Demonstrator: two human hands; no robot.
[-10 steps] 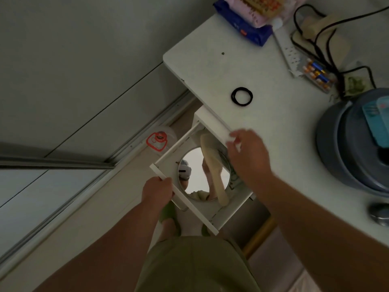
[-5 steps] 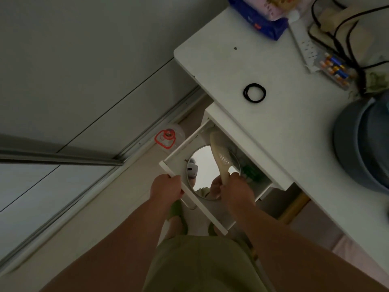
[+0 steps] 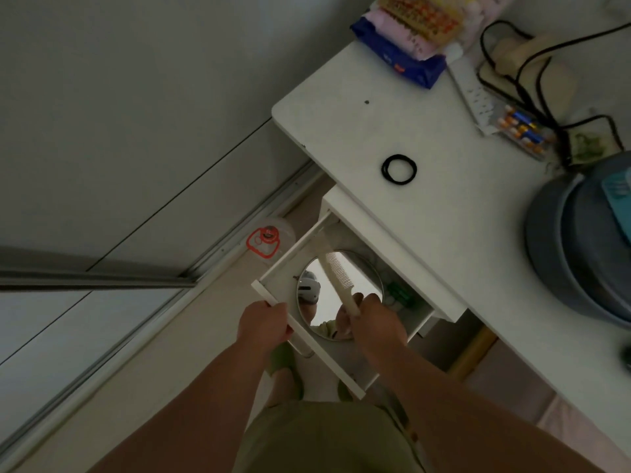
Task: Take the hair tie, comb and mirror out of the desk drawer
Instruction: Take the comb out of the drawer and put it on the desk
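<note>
The left hand is gripping the drawer front, steadying it; right hand fingers are pinching the comb handle, lifting it off the mirror at lower centre; the hair tie is lying on the surface

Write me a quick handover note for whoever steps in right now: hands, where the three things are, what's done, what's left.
Left hand: gripping the front edge of the open drawer.
Right hand: closed on the comb handle, comb angled up over the mirror.
Hair tie: already out, lying on the desk.
Mirror: lying flat in the drawer.
Left: put the comb on the desk, then lift out the mirror.
</note>
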